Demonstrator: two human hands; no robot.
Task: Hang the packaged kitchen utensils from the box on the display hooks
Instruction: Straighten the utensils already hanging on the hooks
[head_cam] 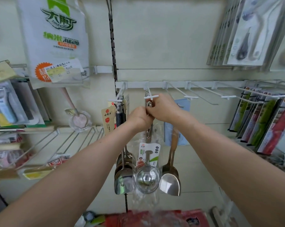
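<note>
A steel ladle (146, 178) in a clear plastic sleeve with a white and green label hangs down in the middle of the view. Both my hands hold the top of its handle just below the white tip of a display hook (151, 97). My left hand (139, 117) grips the handle from the left. My right hand (163, 108) pinches the handle's top end from the right. Steel spatulas (122, 181) hang on the hook to the left, and another spatula (170, 179) with a wooden handle hangs to the right.
Bare white hooks (191, 97) stick out along the rail to the right. Packaged knives (268, 122) hang at far right, peelers (2, 104) and a sponge pack (56, 40) at left. Red packaging (155, 218) lies at the bottom edge.
</note>
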